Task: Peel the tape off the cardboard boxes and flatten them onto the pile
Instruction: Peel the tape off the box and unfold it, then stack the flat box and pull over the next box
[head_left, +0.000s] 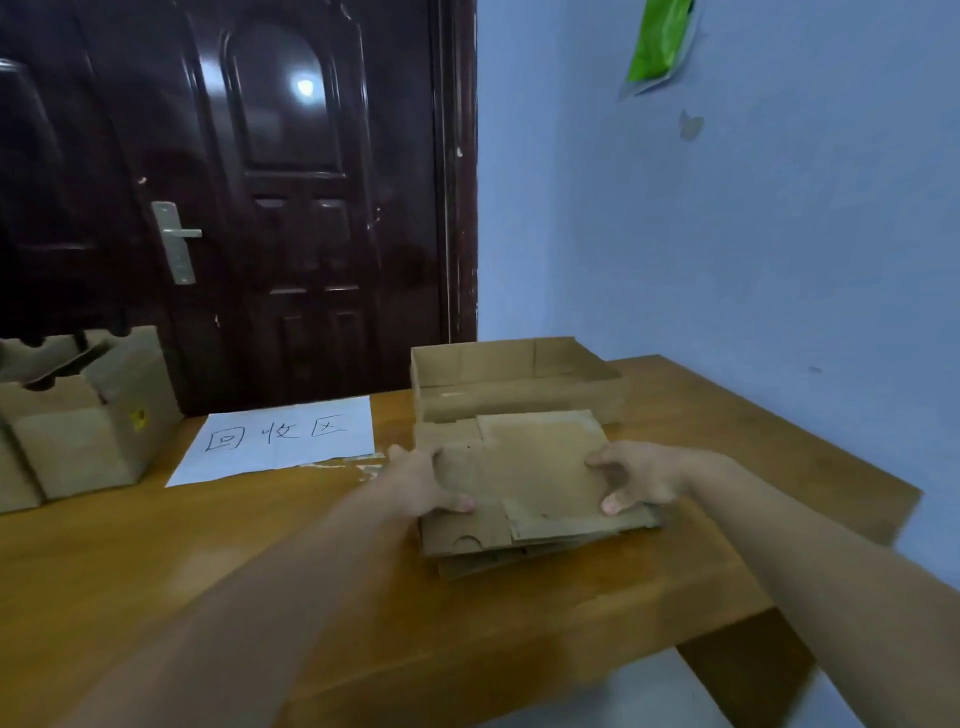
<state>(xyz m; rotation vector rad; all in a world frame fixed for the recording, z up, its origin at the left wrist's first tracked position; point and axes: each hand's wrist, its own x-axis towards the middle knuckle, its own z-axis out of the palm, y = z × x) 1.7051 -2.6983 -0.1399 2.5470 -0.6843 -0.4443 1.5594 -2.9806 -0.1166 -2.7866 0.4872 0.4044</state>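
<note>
A stack of flattened brown cardboard (540, 467) lies on the wooden table (218, 561), right of centre. My left hand (421, 480) grips the stack's left edge, thumb on top. My right hand (631, 475) grips its right edge, thumb on the top sheet and fingers curled under. Behind the stack stands an open, shallow cardboard box (519, 379). At the table's left end stand folded-up cardboard boxes (83, 415) with open flaps.
A white paper sheet (283, 439) with handwritten characters lies on the table between the left boxes and the stack. A dark door (234, 182) and a blue wall (727, 234) stand behind the table. The table's right edge drops off near the wall.
</note>
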